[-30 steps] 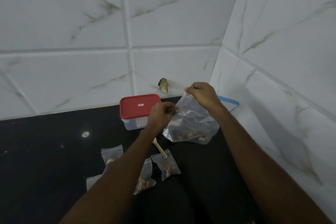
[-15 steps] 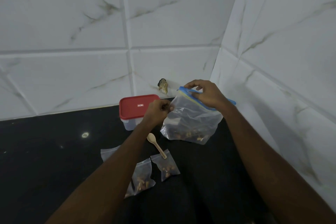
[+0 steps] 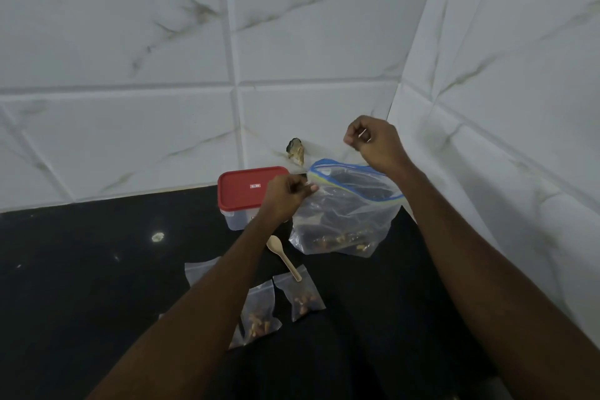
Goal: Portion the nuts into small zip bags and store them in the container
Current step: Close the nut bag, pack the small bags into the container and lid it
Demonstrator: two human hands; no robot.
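Low in the large zip bag (image 3: 347,214), nuts (image 3: 337,239); bag upright on the black table (image 3: 97,269) by the wall corner, blue mouth agape. Pinching the mouth's left edge, the left hand (image 3: 285,193). Raised above the bag and clear of it, the right hand (image 3: 373,143), fingers curled into a fist. Just left, the red-lidded container (image 3: 246,191); nearer, a wooden spoon (image 3: 284,256) and small filled bags (image 3: 302,294).

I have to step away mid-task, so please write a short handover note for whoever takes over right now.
Left hand pinches the left corner of the big zip bag's open mouth. Right hand is raised above it, fingers curled, nothing seen in it.
The nuts lie in the big bag's bottom; wooden spoon lies on the counter; container has its red lid on.
Done: two small bags hold nuts.
Left: portion the remaining nuts, open the container, store the bags.
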